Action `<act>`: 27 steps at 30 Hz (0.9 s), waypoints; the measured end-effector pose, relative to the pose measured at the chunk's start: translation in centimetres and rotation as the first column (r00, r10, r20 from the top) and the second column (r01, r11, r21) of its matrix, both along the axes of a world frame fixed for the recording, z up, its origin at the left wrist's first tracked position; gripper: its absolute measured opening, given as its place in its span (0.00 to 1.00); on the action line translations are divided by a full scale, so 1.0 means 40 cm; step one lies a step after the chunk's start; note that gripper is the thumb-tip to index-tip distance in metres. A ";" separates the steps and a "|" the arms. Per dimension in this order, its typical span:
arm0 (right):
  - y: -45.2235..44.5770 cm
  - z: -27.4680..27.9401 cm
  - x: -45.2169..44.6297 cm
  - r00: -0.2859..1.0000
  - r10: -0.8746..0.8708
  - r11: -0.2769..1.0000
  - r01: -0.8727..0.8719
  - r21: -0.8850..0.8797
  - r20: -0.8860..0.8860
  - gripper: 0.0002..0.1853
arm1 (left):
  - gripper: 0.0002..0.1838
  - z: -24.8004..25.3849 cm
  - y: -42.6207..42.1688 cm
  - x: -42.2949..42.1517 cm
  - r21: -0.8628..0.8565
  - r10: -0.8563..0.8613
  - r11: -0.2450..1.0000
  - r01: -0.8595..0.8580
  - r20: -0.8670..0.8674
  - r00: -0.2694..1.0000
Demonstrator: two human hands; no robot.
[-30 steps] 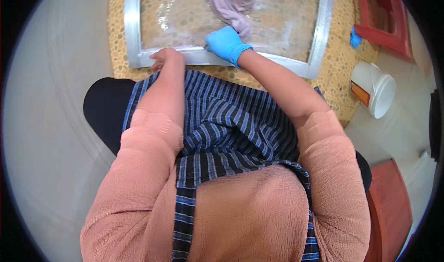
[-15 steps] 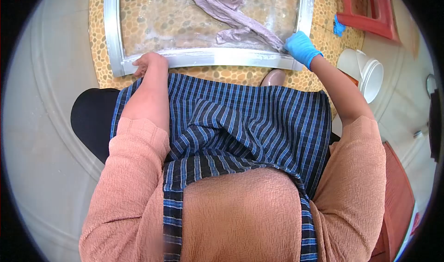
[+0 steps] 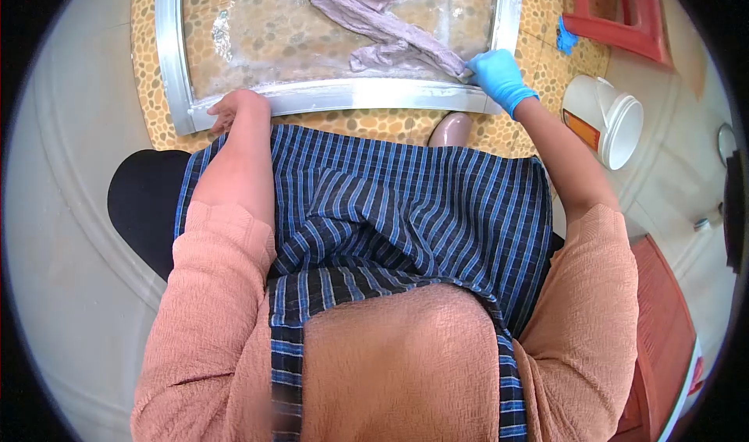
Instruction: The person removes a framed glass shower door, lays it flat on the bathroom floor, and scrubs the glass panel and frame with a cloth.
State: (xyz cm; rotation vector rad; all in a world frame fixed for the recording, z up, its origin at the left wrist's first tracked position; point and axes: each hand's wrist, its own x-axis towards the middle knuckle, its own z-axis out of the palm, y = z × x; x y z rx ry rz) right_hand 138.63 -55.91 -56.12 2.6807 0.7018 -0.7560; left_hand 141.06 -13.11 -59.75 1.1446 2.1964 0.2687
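Note:
A silver metal frame around a wet, clear pane lies on a pebble-patterned mat. My bare left hand rests at the frame's near left corner, its fingers bent over the near rail. At the near right corner my right hand, in a blue glove, is closed on the end of a mauve cloth. The cloth stretches twisted across the pane, away to the upper left. Whitish wet streaks show on the pane and along the rail.
A white bucket lies on its side at the right. Beyond it are a blue glove and a red plastic stool. Another red object is at the lower right. The patterned mat extends past the frame.
My right hand has moved right along the near rail to the corner, pulling the cloth end with it. The view has shifted, and the frame now appears further left. My left hand stays at the rail.

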 end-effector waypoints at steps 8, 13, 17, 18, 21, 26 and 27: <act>-0.033 0.044 -0.069 0.977 -0.212 0.955 0.214 0.205 -0.028 0.06 | 0.34 -0.020 -0.011 -0.003 0.100 0.006 0.995 -0.009 0.030 1.000; -0.044 0.035 -0.057 0.975 -0.219 0.971 0.222 0.089 -0.037 0.07 | 0.34 -0.018 -0.013 0.001 0.052 -0.018 0.998 0.018 -0.014 1.000; -0.052 0.043 -0.033 1.000 0.004 0.999 -0.004 0.035 0.015 0.07 | 0.34 -0.026 -0.006 0.003 0.035 0.002 0.999 -0.003 0.011 1.000; -0.047 0.042 -0.039 1.000 0.003 0.999 -0.004 0.034 0.015 0.07 | 0.34 -0.029 -0.006 0.003 0.034 0.002 0.999 -0.002 0.011 1.000; -0.023 0.041 -0.058 0.995 -0.103 0.994 0.102 -0.041 -0.016 0.07 | 0.33 -0.208 0.091 -0.032 0.041 0.039 0.998 -0.042 0.057 0.998; -0.002 0.055 -0.081 0.988 -0.150 0.989 0.150 0.015 0.022 0.08 | 0.34 -0.049 0.013 -0.003 0.058 0.048 0.997 -0.056 0.136 0.990; 0.006 0.051 -0.085 0.988 -0.150 0.989 0.150 0.015 0.022 0.08 | 0.34 -0.071 0.023 -0.007 0.058 0.047 0.997 -0.056 0.136 0.990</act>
